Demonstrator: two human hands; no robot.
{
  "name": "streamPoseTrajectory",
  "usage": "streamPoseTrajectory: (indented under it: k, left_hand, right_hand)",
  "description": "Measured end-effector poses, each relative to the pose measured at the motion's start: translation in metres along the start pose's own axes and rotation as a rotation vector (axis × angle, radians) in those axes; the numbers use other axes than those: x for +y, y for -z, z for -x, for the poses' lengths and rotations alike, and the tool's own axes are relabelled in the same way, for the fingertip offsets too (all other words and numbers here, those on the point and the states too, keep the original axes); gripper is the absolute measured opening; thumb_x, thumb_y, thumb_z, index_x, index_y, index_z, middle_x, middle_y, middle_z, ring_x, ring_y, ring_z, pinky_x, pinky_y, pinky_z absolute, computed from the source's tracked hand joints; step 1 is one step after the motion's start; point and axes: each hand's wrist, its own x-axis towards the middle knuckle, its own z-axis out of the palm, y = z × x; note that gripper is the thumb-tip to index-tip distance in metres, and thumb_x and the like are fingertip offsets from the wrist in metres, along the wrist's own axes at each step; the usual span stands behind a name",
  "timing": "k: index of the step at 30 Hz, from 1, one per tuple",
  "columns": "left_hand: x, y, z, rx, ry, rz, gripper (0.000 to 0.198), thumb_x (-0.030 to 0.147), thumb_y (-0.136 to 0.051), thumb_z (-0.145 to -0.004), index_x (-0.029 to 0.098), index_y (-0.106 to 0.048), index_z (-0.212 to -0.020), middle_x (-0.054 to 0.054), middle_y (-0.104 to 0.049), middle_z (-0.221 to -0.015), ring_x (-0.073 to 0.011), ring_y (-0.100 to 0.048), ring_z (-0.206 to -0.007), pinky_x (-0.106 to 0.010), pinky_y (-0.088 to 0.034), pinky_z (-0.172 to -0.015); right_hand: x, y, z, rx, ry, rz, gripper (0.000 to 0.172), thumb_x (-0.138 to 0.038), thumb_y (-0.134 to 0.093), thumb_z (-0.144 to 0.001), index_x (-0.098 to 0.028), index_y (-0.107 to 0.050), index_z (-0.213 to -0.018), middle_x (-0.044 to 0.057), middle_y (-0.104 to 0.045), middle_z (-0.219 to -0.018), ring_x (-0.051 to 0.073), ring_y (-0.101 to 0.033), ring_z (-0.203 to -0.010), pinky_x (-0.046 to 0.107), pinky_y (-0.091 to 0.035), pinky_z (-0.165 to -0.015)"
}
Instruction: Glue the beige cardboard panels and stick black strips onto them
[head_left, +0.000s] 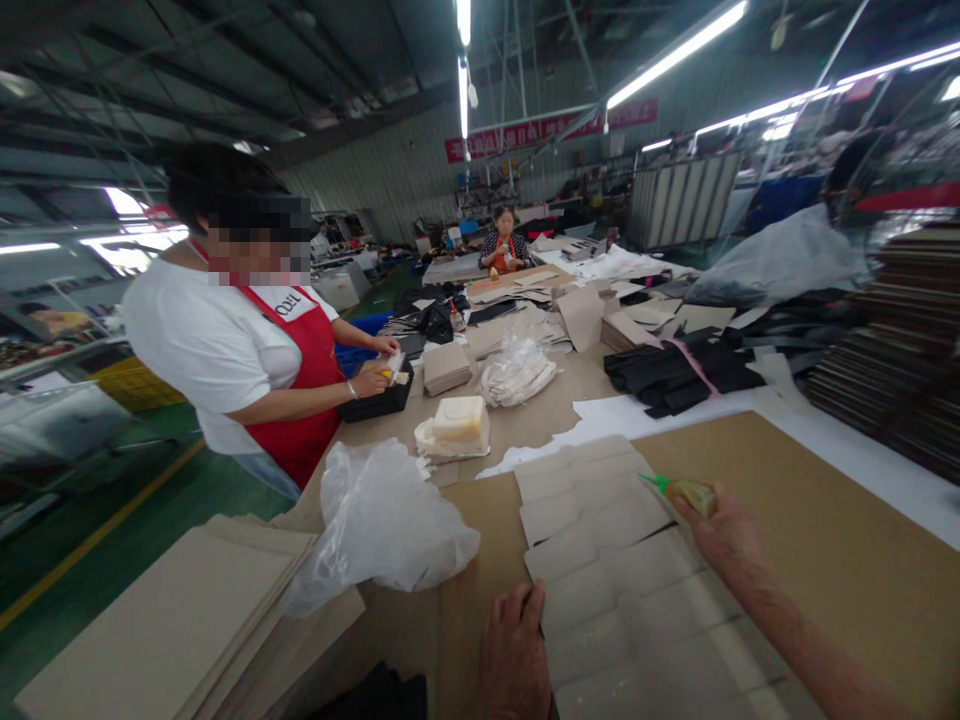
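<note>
A fanned row of beige card pieces [600, 540] lies overlapped on the brown board [825, 540] in front of me. My left hand [514, 650] rests flat on the near end of the row, fingers stretched out. My right hand [724, 530] is closed round a small yellowish glue bottle [694, 493]. The bottle's green nozzle points left, over the far part of the row.
A crumpled clear plastic bag [382, 525] sits left of the cards, beside a stack of beige boards [172, 620]. Farther off are a yellowish block in a dish [459, 425], black strips [675, 370] and dark stacks [892, 350]. A person in a red apron [247, 340] works at the left; another sits far back [504, 245].
</note>
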Motion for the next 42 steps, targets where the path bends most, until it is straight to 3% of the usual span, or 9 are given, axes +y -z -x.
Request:
streamPoseTrajectory:
  k: [17, 22, 30, 34, 38, 42]
  left_hand:
    - [0.005, 0.005, 0.005, 0.06, -0.039, 0.007, 0.067, 0.006, -0.038, -0.083, 0.03, -0.053, -0.144, 0.003, -0.052, -0.141, -0.0171, -0.04, -0.123, -0.027, -0.026, -0.112]
    - [0.004, 0.003, 0.004, 0.047, -0.014, -0.015, 0.067, 0.006, -0.035, -0.085, 0.031, -0.051, -0.145, 0.003, -0.05, -0.142, -0.0179, -0.039, -0.125, -0.03, -0.026, -0.111]
    - [0.005, 0.003, 0.003, 0.014, 0.006, 0.006, 0.065, 0.01, -0.036, -0.086, 0.033, -0.05, -0.145, 0.004, -0.049, -0.143, -0.0197, -0.037, -0.126, -0.031, -0.027, -0.11]
    - [0.005, 0.002, 0.005, 0.048, -0.011, 0.028, 0.065, 0.01, -0.039, -0.085, 0.033, -0.052, -0.144, 0.005, -0.05, -0.142, -0.018, -0.039, -0.124, -0.028, -0.025, -0.112]
    - [0.008, 0.006, 0.007, 0.02, -0.002, 0.032, 0.065, 0.009, -0.039, -0.086, 0.034, -0.05, -0.145, 0.005, -0.049, -0.143, -0.0179, -0.038, -0.125, -0.028, -0.025, -0.112]
    - [0.009, 0.006, 0.005, 0.007, 0.023, 0.028, 0.063, 0.01, -0.037, -0.088, 0.033, -0.05, -0.145, 0.004, -0.049, -0.144, -0.0193, -0.038, -0.127, -0.03, -0.024, -0.113]
  right_hand:
    - [-0.017, 0.003, 0.011, -0.096, 0.046, 0.138, 0.055, -0.067, -0.036, -0.086, -0.019, -0.057, -0.104, 0.012, -0.063, -0.101, 0.026, -0.055, -0.079, 0.034, -0.032, -0.065]
    - [-0.023, -0.005, 0.017, -0.151, 0.145, 0.122, 0.054, -0.065, -0.036, -0.087, -0.019, -0.059, -0.105, 0.012, -0.064, -0.099, 0.026, -0.057, -0.083, 0.033, -0.034, -0.069]
    - [-0.023, -0.009, 0.023, -0.156, 0.164, 0.154, 0.051, -0.055, -0.035, -0.085, -0.017, -0.059, -0.109, 0.013, -0.062, -0.108, 0.029, -0.057, -0.084, 0.037, -0.033, -0.069]
    - [-0.023, -0.016, 0.026, -0.178, 0.222, 0.084, 0.052, -0.059, -0.036, -0.085, -0.019, -0.06, -0.108, 0.009, -0.064, -0.104, 0.027, -0.059, -0.091, 0.036, -0.038, -0.076]
    - [-0.023, -0.019, 0.025, -0.155, 0.179, 0.071, 0.056, -0.064, -0.039, -0.085, -0.018, -0.06, -0.11, 0.012, -0.064, -0.105, 0.029, -0.059, -0.091, 0.037, -0.038, -0.075]
    - [-0.03, -0.026, 0.034, -0.197, 0.216, 0.067, 0.049, -0.062, -0.041, -0.089, -0.022, -0.06, -0.11, 0.008, -0.064, -0.106, 0.027, -0.059, -0.093, 0.035, -0.037, -0.077]
